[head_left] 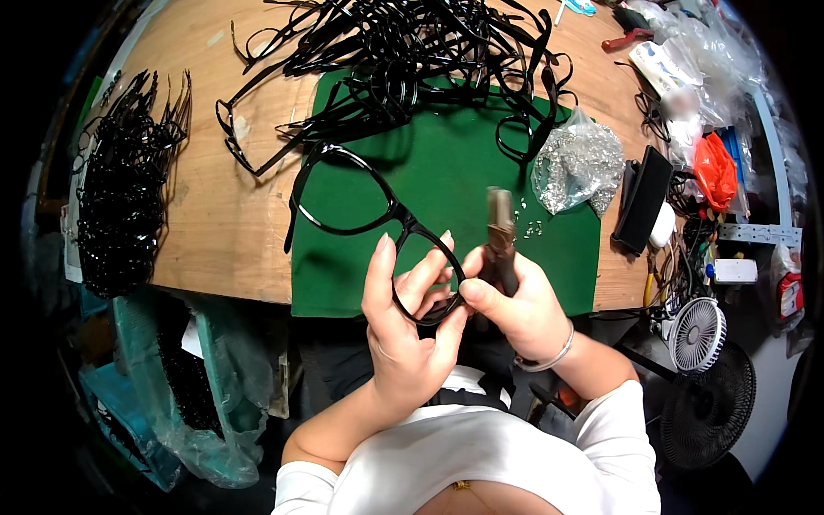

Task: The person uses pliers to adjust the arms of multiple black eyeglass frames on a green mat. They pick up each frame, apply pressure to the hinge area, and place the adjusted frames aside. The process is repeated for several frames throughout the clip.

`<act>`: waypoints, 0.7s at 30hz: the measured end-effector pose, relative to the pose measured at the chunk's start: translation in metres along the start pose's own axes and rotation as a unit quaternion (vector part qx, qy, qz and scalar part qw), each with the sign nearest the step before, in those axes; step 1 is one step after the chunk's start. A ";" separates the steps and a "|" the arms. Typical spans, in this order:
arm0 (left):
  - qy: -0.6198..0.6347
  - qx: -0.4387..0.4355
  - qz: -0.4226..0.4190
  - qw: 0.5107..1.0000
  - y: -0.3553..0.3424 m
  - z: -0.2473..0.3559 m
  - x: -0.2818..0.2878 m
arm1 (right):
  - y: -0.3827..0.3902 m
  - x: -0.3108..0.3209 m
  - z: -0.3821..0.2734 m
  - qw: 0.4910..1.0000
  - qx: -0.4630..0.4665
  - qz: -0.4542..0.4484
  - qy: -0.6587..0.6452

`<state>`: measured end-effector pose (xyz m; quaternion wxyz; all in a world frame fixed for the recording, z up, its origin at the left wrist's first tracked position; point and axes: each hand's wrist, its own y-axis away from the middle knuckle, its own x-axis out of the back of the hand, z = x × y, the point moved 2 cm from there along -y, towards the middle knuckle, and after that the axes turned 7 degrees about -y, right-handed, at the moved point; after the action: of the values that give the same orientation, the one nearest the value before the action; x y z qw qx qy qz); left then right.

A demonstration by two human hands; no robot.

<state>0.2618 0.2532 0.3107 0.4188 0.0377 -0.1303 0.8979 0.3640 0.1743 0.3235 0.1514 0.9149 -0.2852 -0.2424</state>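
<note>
We are seeing smooth, glossy plastic on the eyeglass frame [407, 220], a matt finish on the green mat [446, 172], wood on the table [219, 219], crinkled plastic on the bag [577, 163] and shiny metal on the bracelet [558, 353].

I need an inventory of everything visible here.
wooden table: one, brown, centre
mat: one, green, on table
loose frames: many, black, table's back
stacked frames: many, black, table's left
bag of silvery bits: one, clear, mat's right
flat slab: one, black, table's right
plastic bags: several, clear, upper right
crumpled plastic: one, orange, right
cables: uncountable, dark, right
fans: two, white and black, lower right
plastic sheeting: uncountable, teal, lower left
glasses frame: one, black, over mat
tool: one, brownish, over mat
left hand: one, holding glasses frame
right hand: one, holding tool
</note>
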 end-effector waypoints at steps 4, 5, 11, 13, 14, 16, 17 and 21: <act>0.118 0.097 -0.057 0.987 -0.006 0.003 0.011 | -0.006 -0.002 -0.016 0.992 -0.059 -0.100 0.052; 0.171 0.134 -0.072 0.974 -0.006 0.005 0.012 | -0.007 -0.004 -0.020 0.988 -0.081 -0.120 0.043; 0.218 0.180 -0.067 0.957 -0.009 0.020 0.026 | -0.003 -0.005 -0.031 0.977 -0.136 -0.166 -0.015; 0.226 0.184 -0.069 0.954 -0.010 0.023 0.033 | 0.000 0.004 -0.033 0.981 -0.054 -0.157 0.105; 0.250 0.192 -0.041 0.948 -0.011 0.026 0.035 | 0.003 0.014 -0.034 0.959 -0.049 -0.163 0.224; 0.243 0.193 -0.067 0.948 -0.011 0.024 0.038 | 0.012 0.017 -0.035 0.920 -0.074 -0.245 0.297; 0.240 0.193 -0.080 0.948 -0.011 0.024 0.038 | 0.015 0.014 -0.034 0.903 -0.077 -0.284 0.312; 0.228 0.169 -0.132 0.950 -0.013 0.027 0.036 | 0.015 0.007 -0.035 0.879 -0.109 -0.329 0.326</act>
<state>0.2475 0.2804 0.3451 0.5396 -0.0813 0.1286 0.8281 0.3807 0.1631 0.3561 0.2458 0.9611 0.1262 0.0041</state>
